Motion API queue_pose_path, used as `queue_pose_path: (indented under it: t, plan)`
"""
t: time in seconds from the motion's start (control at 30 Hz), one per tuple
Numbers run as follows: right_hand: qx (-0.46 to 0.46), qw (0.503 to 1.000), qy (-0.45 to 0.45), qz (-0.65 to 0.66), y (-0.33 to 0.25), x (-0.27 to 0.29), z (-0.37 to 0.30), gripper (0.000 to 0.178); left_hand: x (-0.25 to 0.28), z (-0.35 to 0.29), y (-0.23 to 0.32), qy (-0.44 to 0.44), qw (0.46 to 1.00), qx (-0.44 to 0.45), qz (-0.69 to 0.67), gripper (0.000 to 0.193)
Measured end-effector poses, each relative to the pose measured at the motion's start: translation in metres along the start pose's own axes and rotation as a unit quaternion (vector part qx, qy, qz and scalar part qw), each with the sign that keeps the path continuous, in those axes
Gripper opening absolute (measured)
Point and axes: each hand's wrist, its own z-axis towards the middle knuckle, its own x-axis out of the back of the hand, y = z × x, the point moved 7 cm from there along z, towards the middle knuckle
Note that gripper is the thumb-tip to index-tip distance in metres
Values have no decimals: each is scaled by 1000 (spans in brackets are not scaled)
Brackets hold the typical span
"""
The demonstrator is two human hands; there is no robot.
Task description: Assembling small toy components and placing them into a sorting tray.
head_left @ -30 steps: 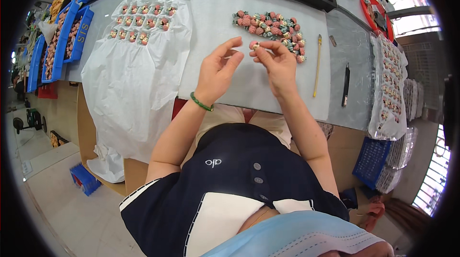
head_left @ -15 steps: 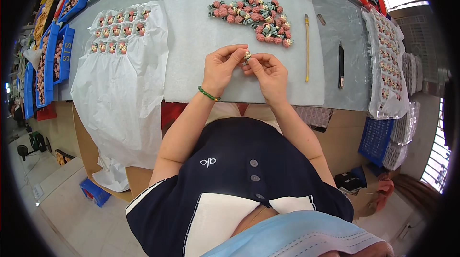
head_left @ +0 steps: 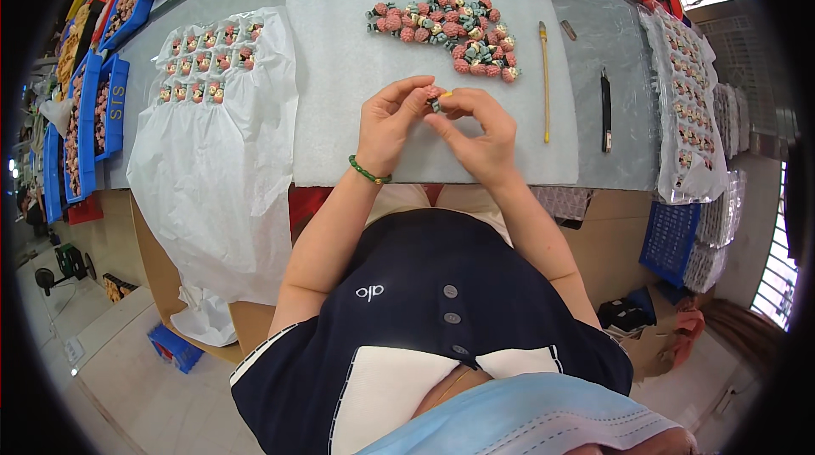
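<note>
Our left hand (head_left: pixel 392 126) and right hand (head_left: pixel 480 129) meet at frame centre, fingertips pinched together on one small figurine (head_left: pixel 435 97); rows (head_left: pixel 208 64) sit finished upper left, we judge, a loose pile (head_left: pixel 450 26) remaining above.

Bare forearms, no sleeves below the elbow; a green bead bracelet (head_left: pixel 369 171) rings the left wrist; the left hand (head_left: pixel 390 124) and right hand (head_left: pixel 480 128) wear no gloves; a dark navy top (head_left: pixel 424 319) with small grey buttons, a white collar and a small white chest mark; a light blue mask (head_left: pixel 526 421) at the lower edge.
</note>
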Motion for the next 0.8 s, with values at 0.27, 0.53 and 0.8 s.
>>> queue_pose_path:
  t: [0.27, 0.53, 0.8]
  plan:
    - [105, 943, -38, -313, 3, 6, 63, 23, 5, -4, 8, 31, 992, 73, -97, 30]
    - [-20, 995, -43, -88, 12, -9, 55, 16, 21, -6, 11, 35, 993, 61, -91, 31]
    - [-344, 861, 14, 375, 44, -42, -15, 19, 19, -2, 7, -16, 1000, 4, 0, 27]
